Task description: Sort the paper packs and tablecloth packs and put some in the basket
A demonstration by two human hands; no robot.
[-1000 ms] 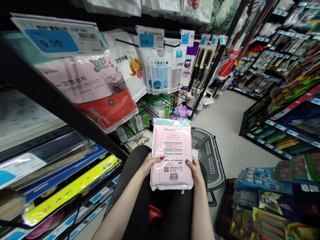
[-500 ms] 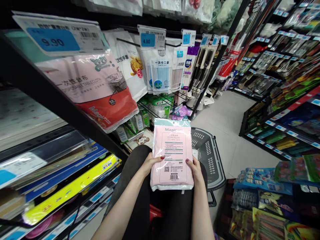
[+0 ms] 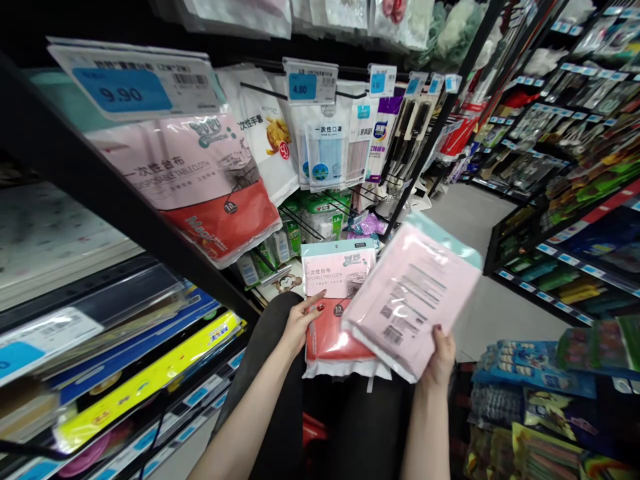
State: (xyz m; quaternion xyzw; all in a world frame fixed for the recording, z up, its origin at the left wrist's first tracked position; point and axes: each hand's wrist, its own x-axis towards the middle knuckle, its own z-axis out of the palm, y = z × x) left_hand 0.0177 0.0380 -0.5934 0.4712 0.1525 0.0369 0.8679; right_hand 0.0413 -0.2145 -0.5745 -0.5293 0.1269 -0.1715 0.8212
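Observation:
My right hand (image 3: 441,357) grips a pink packet (image 3: 413,293) by its lower corner, back side up, tilted out to the right. My left hand (image 3: 299,321) holds a second packet of disposable tablecloth (image 3: 336,295), pink above and red below, against my lap, thumb on its front. The pink packet overlaps the second one's right edge. Both packets are sealed in clear plastic with a mint strip at the top.
A store shelf on my left hangs more tablecloth packs (image 3: 200,180), glove and mask packs (image 3: 325,143) under price tags (image 3: 310,83). Flat goods fill the lower shelves (image 3: 125,373). Shelves of goods (image 3: 565,200) line the right side of the tiled aisle (image 3: 475,220).
One pink packet was held in both hands over the basket. Now my right hand has swung the top packet out to the right, uncovering a second packet in my left hand.

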